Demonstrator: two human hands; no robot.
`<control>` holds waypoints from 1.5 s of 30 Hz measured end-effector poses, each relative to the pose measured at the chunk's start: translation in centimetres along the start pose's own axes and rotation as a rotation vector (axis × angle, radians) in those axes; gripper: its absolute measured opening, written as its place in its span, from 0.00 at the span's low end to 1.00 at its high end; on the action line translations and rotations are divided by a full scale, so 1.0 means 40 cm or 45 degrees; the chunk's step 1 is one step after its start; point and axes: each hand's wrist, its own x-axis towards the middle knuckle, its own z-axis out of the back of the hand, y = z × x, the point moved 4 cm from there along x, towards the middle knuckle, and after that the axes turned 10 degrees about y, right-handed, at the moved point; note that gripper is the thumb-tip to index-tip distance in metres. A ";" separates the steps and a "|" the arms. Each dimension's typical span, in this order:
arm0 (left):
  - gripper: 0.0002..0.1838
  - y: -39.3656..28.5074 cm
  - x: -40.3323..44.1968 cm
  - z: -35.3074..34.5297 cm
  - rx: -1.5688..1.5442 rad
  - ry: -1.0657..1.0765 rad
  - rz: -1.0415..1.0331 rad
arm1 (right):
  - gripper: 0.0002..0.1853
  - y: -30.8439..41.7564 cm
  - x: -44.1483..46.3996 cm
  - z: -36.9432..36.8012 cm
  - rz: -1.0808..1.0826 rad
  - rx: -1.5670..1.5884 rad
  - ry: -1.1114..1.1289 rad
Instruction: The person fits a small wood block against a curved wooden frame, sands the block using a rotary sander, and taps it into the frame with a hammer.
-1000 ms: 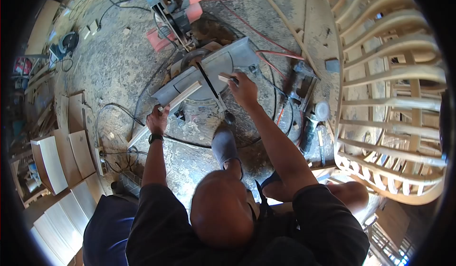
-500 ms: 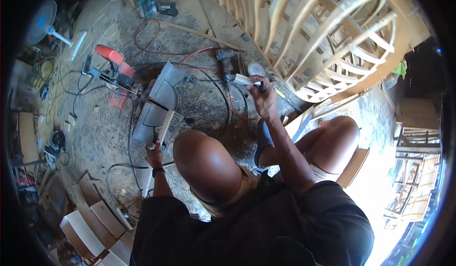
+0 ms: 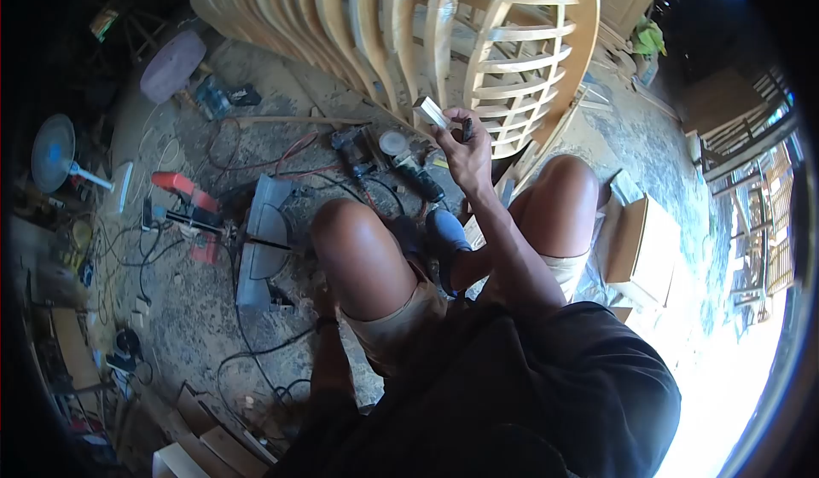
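Observation:
My right hand (image 3: 466, 156) is raised before the ribbed wooden frame, its fingers closed on a short pale wood block (image 3: 431, 112). A small dark object (image 3: 467, 129), whose kind I cannot make out, also sits among those fingers. My left hand (image 3: 324, 301) is low beside my left knee, in shadow; its fingers are hard to see, and so is anything in them. Just beyond it stands a mitre saw, with its grey base and fence (image 3: 260, 243) on the floor and its red body (image 3: 205, 248) to the left.
The large ribbed wooden frame (image 3: 397, 30) spans the far side. Power tools (image 3: 418, 178) lie on the floor by my feet, among hoses and cables. A fan (image 3: 55, 156) stands at far left. Cardboard boxes (image 3: 644, 243) are at right, and boards (image 3: 226, 451) lie at lower left.
My view has swung to the right. My right hand has lifted the wood block away from the floor tools. My left hand has drawn back from the saw; the long wood strip there is out of sight.

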 end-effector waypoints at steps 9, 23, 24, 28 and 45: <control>0.25 -0.077 0.024 -0.210 0.169 0.533 0.222 | 0.12 -0.045 0.052 0.160 0.045 0.068 -0.371; 0.20 -0.167 0.093 -0.250 0.362 0.658 0.199 | 0.11 -0.166 0.133 0.364 -0.274 0.812 0.004; 0.20 -0.175 0.102 -0.255 0.377 0.658 0.192 | 0.09 -0.178 0.137 0.383 -0.268 0.794 -0.022; 0.17 -0.228 0.113 -0.229 -0.241 0.304 -0.205 | 0.09 -0.236 0.164 0.448 -0.306 0.703 -0.083; 0.19 -1.635 0.458 -0.006 -0.420 0.454 -0.490 | 0.15 -0.264 0.258 0.482 0.316 0.008 -0.372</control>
